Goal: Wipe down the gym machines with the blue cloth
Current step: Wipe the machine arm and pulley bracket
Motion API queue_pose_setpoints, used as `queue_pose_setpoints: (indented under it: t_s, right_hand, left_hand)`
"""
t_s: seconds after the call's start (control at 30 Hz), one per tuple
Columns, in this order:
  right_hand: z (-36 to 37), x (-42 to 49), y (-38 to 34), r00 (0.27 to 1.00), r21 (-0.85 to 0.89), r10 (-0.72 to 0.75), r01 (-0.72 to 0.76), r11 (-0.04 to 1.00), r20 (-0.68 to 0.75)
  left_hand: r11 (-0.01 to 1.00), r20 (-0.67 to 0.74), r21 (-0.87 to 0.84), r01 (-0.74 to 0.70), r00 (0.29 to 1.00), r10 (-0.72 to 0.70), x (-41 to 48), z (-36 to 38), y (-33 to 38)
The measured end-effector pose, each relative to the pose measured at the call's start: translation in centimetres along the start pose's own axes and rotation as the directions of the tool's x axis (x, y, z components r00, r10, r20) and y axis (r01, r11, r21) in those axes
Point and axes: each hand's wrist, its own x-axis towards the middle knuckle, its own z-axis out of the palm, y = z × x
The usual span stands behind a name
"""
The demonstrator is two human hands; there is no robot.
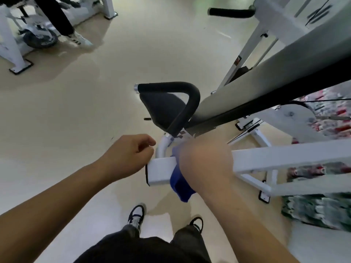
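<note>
The blue cloth [180,184] hangs over the white square bar [159,171] of the gym machine, close to the bar's free end, with a fold of it drooping below the bar. The right hand [206,160] lies on top of the cloth and bar. It is badly smeared by blur and turned with its back to the camera, so its fingers are hidden. Whether they wrap round the cloth or only press it cannot be told.

The left hand [129,154] sits just beside the bar's end, next to a short silver tube [162,147]. Its fingers are curled in towards the thumb, and nothing shows between them.

Beyond the hands a black padded handle [171,87] bends over a dark seat [163,107], which it partly covers. A broad grey beam [266,76] runs off the right edge.

The person's two shoes [136,215] stand on the pale floor [76,111]. At the top left another person's dark trouser leg [55,16] is cut off by the frame. A patterned surface [313,205] at the right is too blurred to make out.
</note>
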Motion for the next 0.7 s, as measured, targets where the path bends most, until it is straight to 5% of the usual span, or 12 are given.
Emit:
queue_pose_setpoints:
  t_s: [0.2, 0.33, 0.43, 0.57, 0.7]
  right_hand:
    - [2.1, -3.8, -7.4, 0.989, 0.139, 0.08, -0.062, 0.988, -0.126]
    - [3.2, -6.0, -7.1, 0.976, 0.037, -0.151, 0.159, 0.987, -0.159]
    - [2.4, -4.7, -7.3, 0.954, 0.043, -0.299, 0.3, 0.953, -0.034]
    - [0.7, -0.8, -8.0, 0.965, 0.035, -0.245, 0.243, 0.969, 0.091]
    - [1.2, -3.3, -7.2, 0.975, 0.161, -0.219, 0.222, 0.962, -0.034]
  left_hand:
    - [0.993, 0.077, -0.088, -0.083, 0.993, 0.09, 0.0, 0.3, -1.6]
    - [0.99, 0.124, -0.06, -0.124, 0.984, 0.131, 0.8, 0.1, -2.3]
    - [0.991, 0.183, 0.079, -0.112, 0.978, 0.096, 1.2, -0.3, -3.6]
    - [0.998, 0.086, -0.069, 0.008, 0.996, -0.002, 1.4, -1.6, -5.6]
    - [0.988, 0.01, -0.155, 0.009, 1.0, -0.007, 1.1, -2.3, -5.6]
